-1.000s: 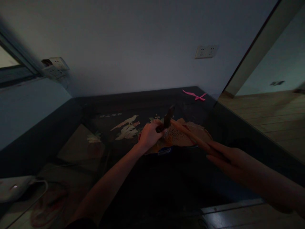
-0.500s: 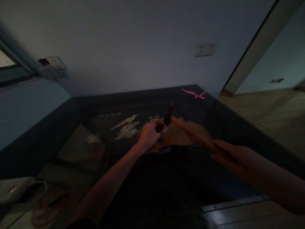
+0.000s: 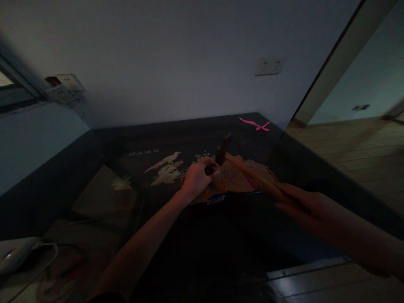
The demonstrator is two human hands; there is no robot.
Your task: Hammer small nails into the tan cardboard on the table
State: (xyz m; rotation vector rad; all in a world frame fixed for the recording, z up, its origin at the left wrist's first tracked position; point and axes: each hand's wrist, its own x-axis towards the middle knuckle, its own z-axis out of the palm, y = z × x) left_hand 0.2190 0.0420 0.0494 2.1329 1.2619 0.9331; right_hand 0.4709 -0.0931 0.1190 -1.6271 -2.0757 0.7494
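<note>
My right hand is closed round the wooden handle of a hammer. The dark hammer head is up beside the thumb and fingertips of my left hand; whether it touches anything is unclear. My left hand is curled, thumb and fingers pinched together over a tan piece dotted with dark holes or spots. What the pinch holds is too small and dark to make out. Orange and red patches show along the tan piece, and a small blue-and-white label sticks out at its near edge.
The dark glossy table carries a bird-and-flower picture. A pink ribbon lies at its far right corner. White box with a cable stands at lower left. Behind the table rises a wall with sockets.
The whole view has shifted slightly, so things sit a little further left. Both hands and the hammer keep nearly the same places over the dotted tan piece.
</note>
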